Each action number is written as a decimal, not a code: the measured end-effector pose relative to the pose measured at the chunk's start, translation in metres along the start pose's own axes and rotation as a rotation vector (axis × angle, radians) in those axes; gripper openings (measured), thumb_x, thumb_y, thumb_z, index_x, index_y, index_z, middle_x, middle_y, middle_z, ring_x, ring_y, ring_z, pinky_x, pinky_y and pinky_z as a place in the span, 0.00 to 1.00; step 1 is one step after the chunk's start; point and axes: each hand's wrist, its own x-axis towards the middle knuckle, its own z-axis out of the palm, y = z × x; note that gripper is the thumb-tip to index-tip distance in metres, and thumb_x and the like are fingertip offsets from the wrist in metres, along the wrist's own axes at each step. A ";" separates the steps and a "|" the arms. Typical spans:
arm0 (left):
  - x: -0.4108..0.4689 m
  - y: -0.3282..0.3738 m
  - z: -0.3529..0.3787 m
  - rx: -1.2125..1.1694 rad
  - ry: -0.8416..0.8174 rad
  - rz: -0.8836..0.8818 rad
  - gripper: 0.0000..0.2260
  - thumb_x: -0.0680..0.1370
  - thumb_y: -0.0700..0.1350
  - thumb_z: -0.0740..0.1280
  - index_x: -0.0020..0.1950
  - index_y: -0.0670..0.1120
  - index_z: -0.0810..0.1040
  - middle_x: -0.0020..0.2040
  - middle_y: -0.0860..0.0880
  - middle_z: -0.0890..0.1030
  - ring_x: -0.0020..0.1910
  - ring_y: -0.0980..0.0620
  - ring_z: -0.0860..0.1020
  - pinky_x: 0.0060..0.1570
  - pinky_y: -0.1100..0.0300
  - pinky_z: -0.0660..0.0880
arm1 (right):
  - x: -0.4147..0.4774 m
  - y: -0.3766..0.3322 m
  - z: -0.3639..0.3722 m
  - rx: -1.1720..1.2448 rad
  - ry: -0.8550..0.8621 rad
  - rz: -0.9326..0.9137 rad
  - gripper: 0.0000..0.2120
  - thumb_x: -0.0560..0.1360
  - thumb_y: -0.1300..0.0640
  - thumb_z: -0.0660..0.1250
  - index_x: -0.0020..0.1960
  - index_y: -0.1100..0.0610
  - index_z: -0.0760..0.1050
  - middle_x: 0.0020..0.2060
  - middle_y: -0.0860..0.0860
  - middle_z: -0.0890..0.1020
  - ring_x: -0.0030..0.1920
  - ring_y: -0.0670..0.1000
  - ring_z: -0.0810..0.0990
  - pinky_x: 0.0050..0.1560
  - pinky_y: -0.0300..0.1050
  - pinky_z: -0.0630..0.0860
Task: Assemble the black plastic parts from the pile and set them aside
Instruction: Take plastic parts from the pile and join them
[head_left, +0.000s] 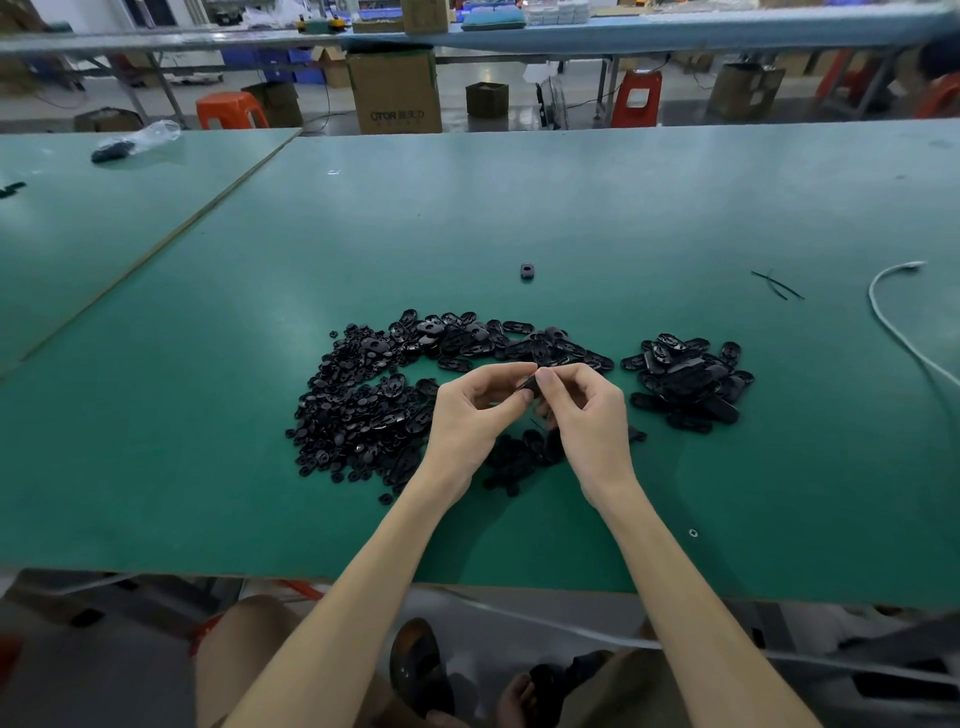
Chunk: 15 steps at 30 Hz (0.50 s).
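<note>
- Toward the near edge of the tabletop (467, 218), left of middle, I see the big pile of black parts (363, 405) sprawled out.
- My left hand (467, 415) hovers over it, fingers curled, pinching one small black part (530, 387).
- My right hand (587, 410) pinches that same part from the other side.
- Just right of the hands, a smaller heap (685, 379) sits apart.
- A white cable (893, 322) runs by the right edge.

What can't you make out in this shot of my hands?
Head view: the small black plastic part pinched by the left hand and right hand is mostly covered by fingers; its shape is unclear.
Head view: the large pile of black plastic parts is partly hidden behind both hands.
Head view: the white cable is cut off by the right edge.
Head view: the lone black piece far back is too small for detail.
</note>
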 end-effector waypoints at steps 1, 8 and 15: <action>0.000 0.000 0.000 0.004 0.000 0.001 0.12 0.77 0.35 0.74 0.60 0.44 0.85 0.52 0.48 0.88 0.54 0.46 0.85 0.57 0.57 0.81 | 0.000 0.000 0.000 -0.002 0.000 -0.001 0.07 0.82 0.53 0.71 0.45 0.49 0.82 0.36 0.49 0.85 0.37 0.46 0.83 0.44 0.50 0.80; -0.001 0.001 0.000 -0.020 0.006 0.012 0.12 0.77 0.35 0.75 0.59 0.43 0.85 0.52 0.48 0.88 0.52 0.50 0.86 0.53 0.62 0.80 | -0.001 -0.002 0.000 0.012 -0.010 0.006 0.06 0.82 0.54 0.71 0.46 0.51 0.82 0.35 0.49 0.85 0.35 0.44 0.81 0.41 0.45 0.77; 0.000 -0.001 0.000 -0.013 0.022 0.017 0.11 0.77 0.33 0.73 0.58 0.43 0.86 0.51 0.47 0.88 0.51 0.49 0.85 0.54 0.59 0.81 | -0.001 -0.004 0.000 0.016 -0.023 -0.003 0.05 0.81 0.55 0.72 0.46 0.50 0.82 0.38 0.46 0.85 0.39 0.45 0.82 0.45 0.45 0.78</action>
